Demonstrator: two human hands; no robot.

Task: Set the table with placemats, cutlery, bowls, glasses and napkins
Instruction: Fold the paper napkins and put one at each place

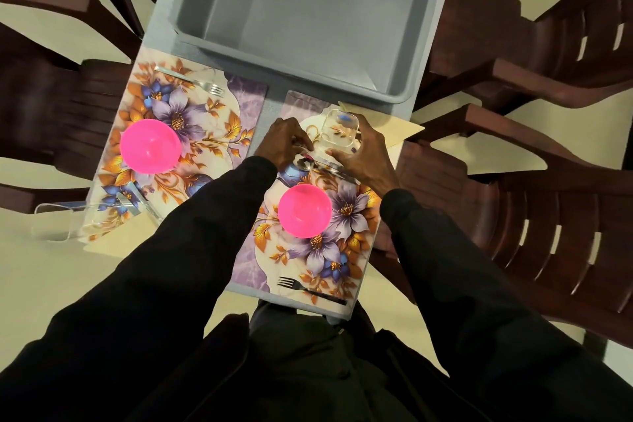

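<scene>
Our left hand (286, 142) pinches a spoon (306, 164) on the near-right placemat (346, 243); our right hand (363, 152) curls loosely beside a clear glass (340, 128), fingertips on a knife (334, 166). A pink bowl (304, 211) sits just nearer. A grey tub (308, 10) crowds the far bench (272, 111) edge.

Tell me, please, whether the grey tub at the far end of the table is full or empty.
Empty: the grey tub shows only its bare floor and walls, with nothing lying inside it.
</scene>
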